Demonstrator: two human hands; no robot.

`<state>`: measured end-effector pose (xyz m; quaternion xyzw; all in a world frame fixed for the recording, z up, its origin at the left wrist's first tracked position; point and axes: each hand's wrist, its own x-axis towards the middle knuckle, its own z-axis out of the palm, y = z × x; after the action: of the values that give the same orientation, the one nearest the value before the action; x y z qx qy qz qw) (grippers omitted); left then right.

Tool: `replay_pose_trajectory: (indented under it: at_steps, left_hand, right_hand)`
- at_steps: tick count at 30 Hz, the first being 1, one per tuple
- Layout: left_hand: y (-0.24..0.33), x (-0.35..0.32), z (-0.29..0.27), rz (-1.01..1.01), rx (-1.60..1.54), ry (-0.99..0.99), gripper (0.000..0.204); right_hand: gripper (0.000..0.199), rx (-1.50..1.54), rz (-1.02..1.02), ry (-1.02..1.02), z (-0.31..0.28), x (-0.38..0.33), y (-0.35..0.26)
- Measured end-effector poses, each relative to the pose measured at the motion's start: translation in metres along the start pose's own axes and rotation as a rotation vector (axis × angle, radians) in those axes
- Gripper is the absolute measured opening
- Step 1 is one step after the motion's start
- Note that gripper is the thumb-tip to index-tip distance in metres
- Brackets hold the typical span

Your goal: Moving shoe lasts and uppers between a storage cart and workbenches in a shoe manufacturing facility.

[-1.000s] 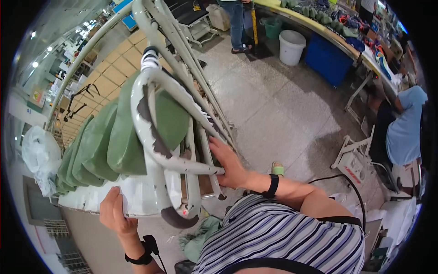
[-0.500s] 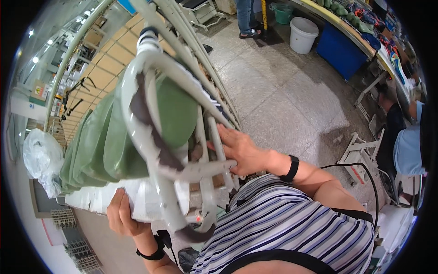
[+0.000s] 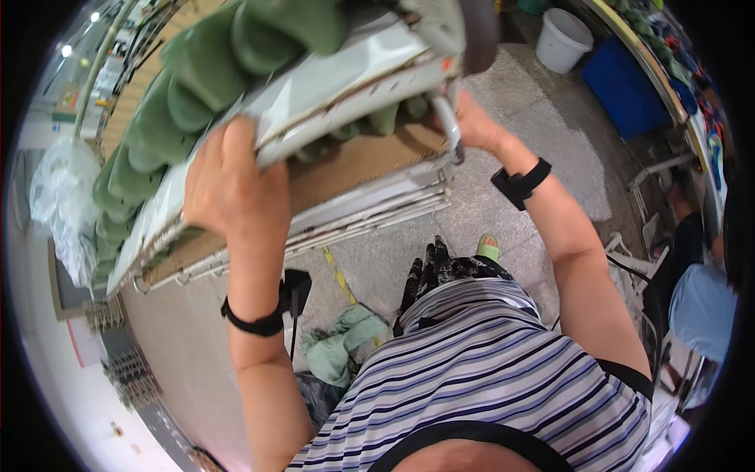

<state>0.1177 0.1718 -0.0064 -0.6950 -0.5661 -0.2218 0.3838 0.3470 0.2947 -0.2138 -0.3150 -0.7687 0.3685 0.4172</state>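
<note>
"While I watch remotely, what's around the left fingers (image 3: pixel 238 145)?"
"They grip the white shelf (image 3: pixel 330 75) by its edge; green pieces (image 3: pixel 197 75) stand just beyond."
"What's obscured from me?"
"The right hand's (image 3: pixel 478 126) fingertips, behind the frame (image 3: pixel 450 126); I can't tell their grip. Upper green pieces are cut off."
"Clearance?"
"Floor (image 3: pixel 566 118) spreads right of them, toward a bucket (image 3: pixel 565 41)."

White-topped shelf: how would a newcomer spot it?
Find the metal rack, upper left. Its white-topped shelf has the left hand at its near edge and green pieces on top. Unlike the brown tier below, its surface is white.
</note>
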Motion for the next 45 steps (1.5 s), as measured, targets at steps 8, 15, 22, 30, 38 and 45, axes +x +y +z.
replay_pose_trajectory:
  at_steps: [8, 15, 22, 30, 38, 45]
  left_hand:
    - [0.019, 0.048, 0.039, 0.032, 0.034, 0.165, 0.022]
    - [0.012, 0.042, 0.025, 0.091, -0.316, 0.075, 0.034]
    - [-0.037, -0.106, -0.036, -0.326, -0.38, -0.125, 0.042]
    - [-0.187, -0.288, -0.076, -0.91, -0.2, -0.354, 0.033]
    - [-0.337, -0.322, 0.02, -0.895, -0.547, -0.179, 0.029]
    - [-0.476, -0.409, 0.049, -1.405, 0.3, -0.11, 0.055]
  right_hand:
    - [0.062, 0.14, -0.023, -0.056, -0.044, 0.061, 0.025]
    - [0.07, 0.205, 0.018, -0.183, -0.04, 0.07, 0.027]
    - [0.074, 0.207, -0.003, -0.247, -0.05, 0.074, 0.044]
    - [0.054, 0.48, 0.377, 0.049, -0.056, 0.026, 0.004]
    - [0.049, -0.242, 0.235, 0.496, -0.043, 0.033, -0.06]
    - [0.03, -0.668, 0.512, 0.724, 0.027, 0.067, -0.097]
